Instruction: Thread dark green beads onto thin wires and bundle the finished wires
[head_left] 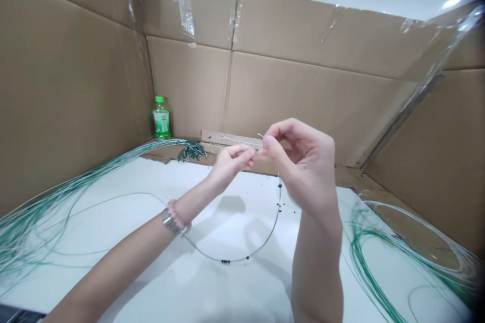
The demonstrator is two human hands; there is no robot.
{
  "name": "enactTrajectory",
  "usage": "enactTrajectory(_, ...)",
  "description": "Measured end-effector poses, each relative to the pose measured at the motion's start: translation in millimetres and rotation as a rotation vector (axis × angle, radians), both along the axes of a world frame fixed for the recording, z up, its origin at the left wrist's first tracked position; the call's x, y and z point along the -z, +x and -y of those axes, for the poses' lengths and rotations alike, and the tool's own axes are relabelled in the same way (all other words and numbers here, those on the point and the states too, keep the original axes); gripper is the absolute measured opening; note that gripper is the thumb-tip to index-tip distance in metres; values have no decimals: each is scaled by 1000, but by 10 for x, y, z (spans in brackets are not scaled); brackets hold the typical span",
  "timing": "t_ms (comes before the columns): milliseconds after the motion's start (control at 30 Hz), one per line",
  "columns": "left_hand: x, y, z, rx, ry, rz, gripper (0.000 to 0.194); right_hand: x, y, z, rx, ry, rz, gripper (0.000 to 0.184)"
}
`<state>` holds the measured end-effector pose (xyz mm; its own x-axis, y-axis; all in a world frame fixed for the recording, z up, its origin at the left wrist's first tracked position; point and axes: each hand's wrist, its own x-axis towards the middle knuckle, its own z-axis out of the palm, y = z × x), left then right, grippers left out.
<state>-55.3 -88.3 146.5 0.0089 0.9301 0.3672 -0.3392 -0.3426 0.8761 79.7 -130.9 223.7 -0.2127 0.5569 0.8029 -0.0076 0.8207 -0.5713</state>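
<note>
Wire end (259,135) is pinched tight between thumb and finger of my right hand (307,171); my left hand (229,162) is curled narrow just beside it, can't tell if it's gripping anything; beads (226,261) sit low on the hanging loop (270,238); that pinch needs to be firm; green coils (358,250) lie off to the right.

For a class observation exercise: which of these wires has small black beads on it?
The wire looping below the right hand, with black beads along its curve; the bundle at left and coil at right show none.
</note>
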Motion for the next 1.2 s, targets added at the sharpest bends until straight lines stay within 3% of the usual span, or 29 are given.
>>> enactTrajectory(67,-184,-146,202,9,26,98,35,26,-76,34,36,39,29,12)
enactTrajectory(133,-316,-217,401,98,54,248,29,55,-148,75,49,65,61,12)
enactTrajectory(267,-424,-213,631,279,93,416,19,107,-248,139,-17,58,49,13)
enactTrajectory(567,-465,-210,679,293,81,409,22,133,-270,223,-32,58,24,11)
enactTrajectory(867,-421,-252,646,306,189,299,16,133,-260,208,-33,35,32,13)
enactTrajectory(1200,-440,-242,640,284,166,285,20,147,-263,199,-70,3,9,12)
